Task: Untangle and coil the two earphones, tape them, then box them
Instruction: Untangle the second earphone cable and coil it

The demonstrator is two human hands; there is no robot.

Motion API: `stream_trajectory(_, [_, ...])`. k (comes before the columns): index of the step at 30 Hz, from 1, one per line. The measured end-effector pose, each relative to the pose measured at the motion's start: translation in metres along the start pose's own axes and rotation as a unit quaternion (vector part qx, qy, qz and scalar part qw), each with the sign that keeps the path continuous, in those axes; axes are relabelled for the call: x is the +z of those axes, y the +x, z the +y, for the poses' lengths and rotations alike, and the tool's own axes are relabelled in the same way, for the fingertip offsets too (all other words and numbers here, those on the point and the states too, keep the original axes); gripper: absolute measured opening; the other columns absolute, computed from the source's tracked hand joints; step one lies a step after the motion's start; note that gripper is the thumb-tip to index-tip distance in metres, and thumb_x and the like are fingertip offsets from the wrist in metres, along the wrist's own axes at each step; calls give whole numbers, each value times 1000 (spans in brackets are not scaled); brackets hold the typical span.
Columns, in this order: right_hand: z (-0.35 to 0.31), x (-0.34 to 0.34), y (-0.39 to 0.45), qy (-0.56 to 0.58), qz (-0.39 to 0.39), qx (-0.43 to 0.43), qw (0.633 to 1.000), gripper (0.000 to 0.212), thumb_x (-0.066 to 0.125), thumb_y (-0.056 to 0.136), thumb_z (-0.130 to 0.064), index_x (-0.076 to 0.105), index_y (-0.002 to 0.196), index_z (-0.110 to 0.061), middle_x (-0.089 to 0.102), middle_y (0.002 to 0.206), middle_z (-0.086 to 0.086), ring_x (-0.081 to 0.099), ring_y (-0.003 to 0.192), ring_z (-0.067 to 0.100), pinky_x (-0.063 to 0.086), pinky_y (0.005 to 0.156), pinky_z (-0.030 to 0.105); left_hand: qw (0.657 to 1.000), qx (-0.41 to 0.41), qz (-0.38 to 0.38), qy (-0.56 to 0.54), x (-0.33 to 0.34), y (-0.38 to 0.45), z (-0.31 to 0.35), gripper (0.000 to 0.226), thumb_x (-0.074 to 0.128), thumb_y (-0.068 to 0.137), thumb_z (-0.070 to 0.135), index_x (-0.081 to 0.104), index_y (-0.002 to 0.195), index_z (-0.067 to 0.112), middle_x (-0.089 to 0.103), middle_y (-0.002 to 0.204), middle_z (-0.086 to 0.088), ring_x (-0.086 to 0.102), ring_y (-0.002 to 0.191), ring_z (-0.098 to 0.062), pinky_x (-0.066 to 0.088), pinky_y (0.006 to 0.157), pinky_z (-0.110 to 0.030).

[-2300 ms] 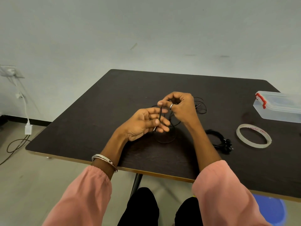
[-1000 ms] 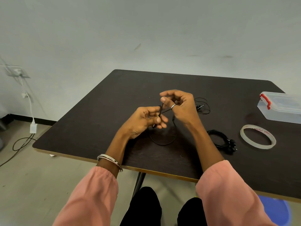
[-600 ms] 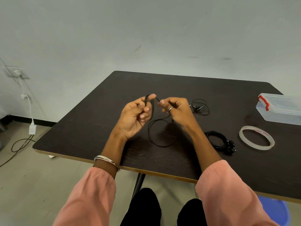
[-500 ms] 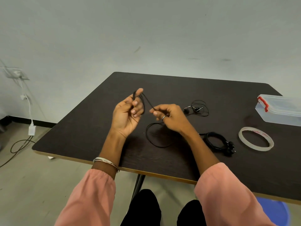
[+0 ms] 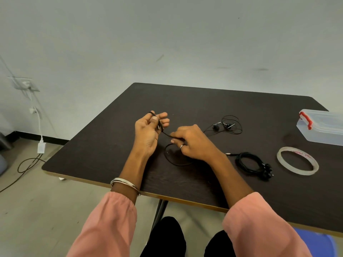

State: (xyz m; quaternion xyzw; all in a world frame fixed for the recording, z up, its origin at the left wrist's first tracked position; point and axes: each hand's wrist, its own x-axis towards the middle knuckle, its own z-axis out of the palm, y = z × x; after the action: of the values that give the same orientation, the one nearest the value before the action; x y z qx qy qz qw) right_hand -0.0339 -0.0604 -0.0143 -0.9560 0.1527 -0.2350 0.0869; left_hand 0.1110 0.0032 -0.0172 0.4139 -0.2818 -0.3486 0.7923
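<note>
Head view: While the thin black earphone cord [image 5: 168, 135] is being wound, it is held up over the dark brown wooden table [image 5: 115, 145].
Left hand: The left hand [image 5: 148, 132] is raised, palm turned in, and a few loops of cord are held round its fingers [image 5: 163, 115].
Right hand: The cord is pinched by the curled fingers of the right hand [image 5: 193, 141], just beside the left hand and a bit lower.
Which way the cord lies: From the left fingers, the cord runs down and to the right into the right hand's pinch. Past that, a loose loop lies on the table under the right hand, and the rest trails off to the small black ear pieces [image 5: 225, 125] farther back on the right. The loose part is nearer the right hand, so the next wrap is likely to be fed by that hand.
Other things: A second black earphone, already coiled in a bundle [image 5: 252, 164], lies near the right forearm. A clear ring of tape [image 5: 297, 163] lies beside it, and a clear plastic box with red clips [image 5: 323, 127] sits at the far right.
What has changed: Half a second ago the hands were farther apart. Now the right hand has been brought closer to the left.
</note>
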Motion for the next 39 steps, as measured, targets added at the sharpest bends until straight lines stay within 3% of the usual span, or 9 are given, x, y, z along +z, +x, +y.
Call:
stream_trajectory(3, [-2,-8,-2,143,77,32,986,20,67,83,-13,73,103,-14,73,88,1,67,79,17,54,76,38,990,27,-36,132,-1,-1,-8,25,36,101,-3,55,88,5,68,93,-8,70,76,-15,55,71,-25])
stream_trajectory(6, [-6,-20,-2,375,141,92,912,27,63,86,3,68,111,-7,71,86,4,69,75,19,57,75,32,973,31,-104,205,-1,-4,-11,19,34,101,-3,54,101,-3,70,94,-12,71,75,-13,55,73,-26])
stream_trajectory(9, [-5,-26,-1,483,189,135,844,26,55,90,8,64,111,-4,60,77,9,61,59,15,54,63,27,948,38,-175,262,3,-9,-12,27,33,101,-4,47,124,0,68,95,-9,67,71,-8,53,70,-25])
stream_trajectory(13, [-1,-33,-2,507,259,161,806,18,55,93,0,67,106,-4,60,74,11,48,51,13,42,45,23,926,8,-235,295,5,-14,-10,39,33,102,-1,40,140,2,62,83,-1,48,55,-3,43,60,-20])
stream_trajectory(18, [14,-37,-2,473,339,217,784,15,57,94,-5,70,99,-1,61,69,2,38,47,10,30,42,21,926,-70,-309,206,6,-18,-8,34,33,104,15,52,130,6,51,68,2,31,49,-5,28,49,-18])
stream_trajectory(27, [24,-29,-2,429,320,268,801,10,61,92,-9,71,94,-8,67,72,4,50,51,7,41,45,20,938,-113,-328,16,4,-15,-1,33,34,99,18,55,117,-1,39,56,4,26,42,0,21,41,-16])
stream_trajectory(31, [22,-20,-2,332,192,258,887,11,61,92,-9,72,94,-9,68,72,3,54,53,8,45,48,24,953,-98,-277,-76,2,-10,3,34,28,101,14,50,122,-3,45,60,4,30,40,1,23,40,-15])
stream_trajectory(35, [6,-10,-2,171,18,142,975,24,64,89,-9,69,112,-2,73,90,8,63,67,4,49,67,13,981,-45,-159,-99,0,-4,5,31,29,102,7,48,124,-4,56,72,1,37,46,-1,32,46,-15])
stream_trajectory(39, [-2,-6,-3,89,-73,57,992,30,63,90,-14,65,118,-3,70,112,11,63,105,20,41,85,15,997,0,-28,-76,-2,0,3,21,33,101,-3,49,114,1,62,84,-5,50,54,-7,45,55,-18])
